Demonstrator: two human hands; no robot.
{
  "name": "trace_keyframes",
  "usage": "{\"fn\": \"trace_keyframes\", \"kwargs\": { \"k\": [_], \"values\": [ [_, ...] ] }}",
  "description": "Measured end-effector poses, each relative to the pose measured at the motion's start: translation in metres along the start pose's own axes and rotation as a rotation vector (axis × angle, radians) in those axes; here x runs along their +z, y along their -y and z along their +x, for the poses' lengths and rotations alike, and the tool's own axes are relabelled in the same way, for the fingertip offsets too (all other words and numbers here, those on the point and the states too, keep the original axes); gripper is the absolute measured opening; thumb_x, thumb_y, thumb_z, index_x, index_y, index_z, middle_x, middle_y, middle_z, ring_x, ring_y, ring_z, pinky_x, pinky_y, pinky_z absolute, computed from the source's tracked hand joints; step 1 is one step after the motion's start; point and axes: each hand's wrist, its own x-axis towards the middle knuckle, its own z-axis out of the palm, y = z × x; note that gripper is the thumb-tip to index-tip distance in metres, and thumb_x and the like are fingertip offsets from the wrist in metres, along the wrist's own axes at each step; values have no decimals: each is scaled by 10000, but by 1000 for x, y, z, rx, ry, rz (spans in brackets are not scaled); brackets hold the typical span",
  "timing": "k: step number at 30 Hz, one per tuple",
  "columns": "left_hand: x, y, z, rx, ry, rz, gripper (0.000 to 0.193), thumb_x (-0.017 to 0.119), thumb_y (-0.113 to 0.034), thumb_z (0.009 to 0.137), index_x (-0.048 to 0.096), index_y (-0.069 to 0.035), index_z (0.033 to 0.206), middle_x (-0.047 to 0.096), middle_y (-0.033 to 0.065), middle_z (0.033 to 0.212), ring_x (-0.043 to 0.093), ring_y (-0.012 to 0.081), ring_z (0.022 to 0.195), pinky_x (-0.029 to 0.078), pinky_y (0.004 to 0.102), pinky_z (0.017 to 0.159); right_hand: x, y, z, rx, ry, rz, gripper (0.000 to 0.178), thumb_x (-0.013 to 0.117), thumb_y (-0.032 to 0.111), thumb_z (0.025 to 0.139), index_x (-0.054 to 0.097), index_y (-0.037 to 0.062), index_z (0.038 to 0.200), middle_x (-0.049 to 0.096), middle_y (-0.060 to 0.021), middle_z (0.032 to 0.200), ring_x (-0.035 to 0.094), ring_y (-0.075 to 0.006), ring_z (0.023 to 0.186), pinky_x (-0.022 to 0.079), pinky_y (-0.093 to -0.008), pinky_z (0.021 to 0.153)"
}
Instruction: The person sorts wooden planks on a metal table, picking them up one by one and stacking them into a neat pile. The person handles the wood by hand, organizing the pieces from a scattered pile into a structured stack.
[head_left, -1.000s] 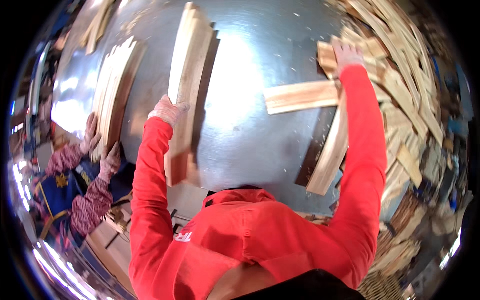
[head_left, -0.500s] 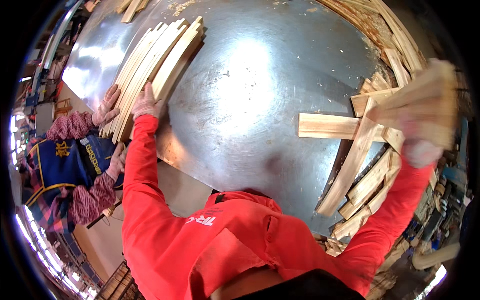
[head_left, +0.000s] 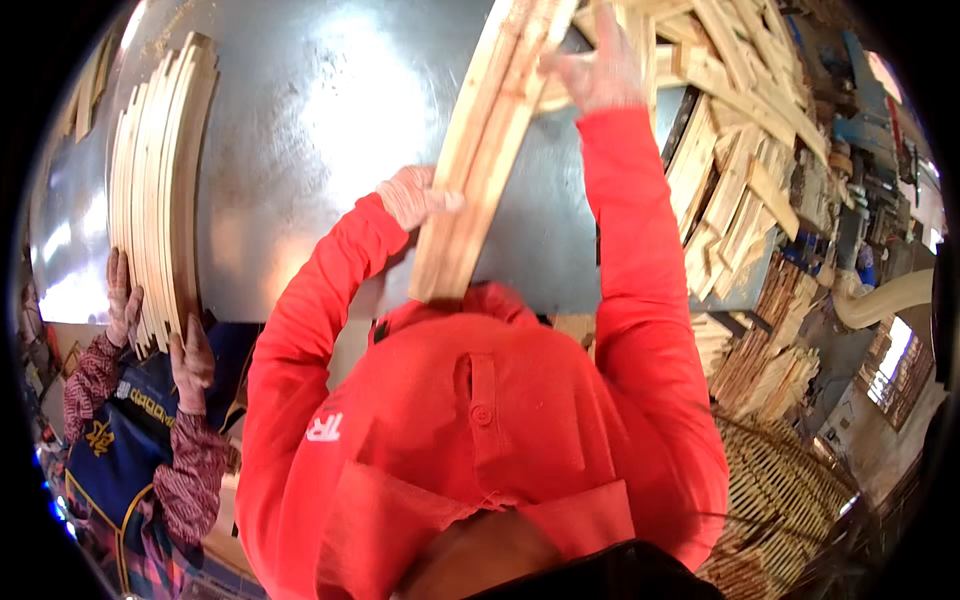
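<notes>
A pair of pale wooden boards (head_left: 490, 150), side by side, lies slanted in front of my chest, the near end close to my body. My left hand (head_left: 415, 198), gloved, grips their left edge with the thumb over the top. My right hand (head_left: 605, 78) is at their far right edge, fingers spread and thumb reaching to the wood; whether it presses on them I cannot tell. To the left, a row of long wooden strips (head_left: 160, 190) stands packed together on the metal table (head_left: 270, 170). A co-worker's two gloved hands (head_left: 190, 360) hold its near end.
Loose boards (head_left: 740, 170) lie in a jumbled heap along the table's right side. Stacked wood (head_left: 765, 340) sits below that edge. A pale hose (head_left: 885, 300) curves at the far right. More strips (head_left: 95, 85) lie at the far left.
My left hand has left the row of strips and now grips the boards in front of me. My right hand has swung inward from the far right, where it held boards. The view has turned right.
</notes>
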Motion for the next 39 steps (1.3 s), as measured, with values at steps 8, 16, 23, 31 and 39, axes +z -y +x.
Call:
{"fn": "trace_keyframes", "kwargs": {
  "k": [8, 16, 23, 31, 39],
  "values": [
    [31, 15, 26, -131, -425, -113, 349, 735, -247, 813, 648, -4, 1047, 652, 42, 885, 551, 133, 783, 457, 297, 738, 9, -79, -146, 684, 468, -167, 779, 614, 217, 775, 269, 20, 1445, 446, -240, 1371, 488, -414, 1202, 413, -435, 1021],
    [55, 3, 31, -197, -602, 112, 373, 589, -357, 901, 629, -28, 1072, 622, 88, 857, 569, 199, 762, 488, 341, 679, 27, -43, -136, 679, 289, 1568, 603, 647, 68, 809, 442, -6, 1371, 614, -154, 1203, 604, -213, 1078, 496, -357, 929],
    [60, 14, 23, -28, -501, -427, 402, 701, -122, 796, 585, -29, 1170, 649, 56, 1019, 609, 203, 894, 493, 355, 823, 34, -8, -42, -214, 492, 7, 993, 783, 413, 707, 255, 127, 1497, 360, -164, 1483, 350, -305, 1371, 250, -410, 1140],
    [-5, 17, -59, 17, -661, -340, 428, 728, -100, 772, 575, -19, 1164, 650, 56, 1032, 608, 177, 900, 493, 308, 821, 42, -73, 75, -503, 856, -337, 898, 740, 402, 745, 278, 103, 1455, 513, -191, 1317, 511, -317, 1218, 408, -389, 1014],
    [-38, 62, -15, 103, -694, -185, 617, 652, -337, 874, 440, 10, 1338, 642, 98, 1120, 590, 191, 1039, 472, 349, 901, 148, 30, 86, 170, 452, 1138, 406, 550, 356, 950, 650, -28, 1039, 696, -133, 947, 677, -186, 857, 547, -293, 772]
  ]
}}
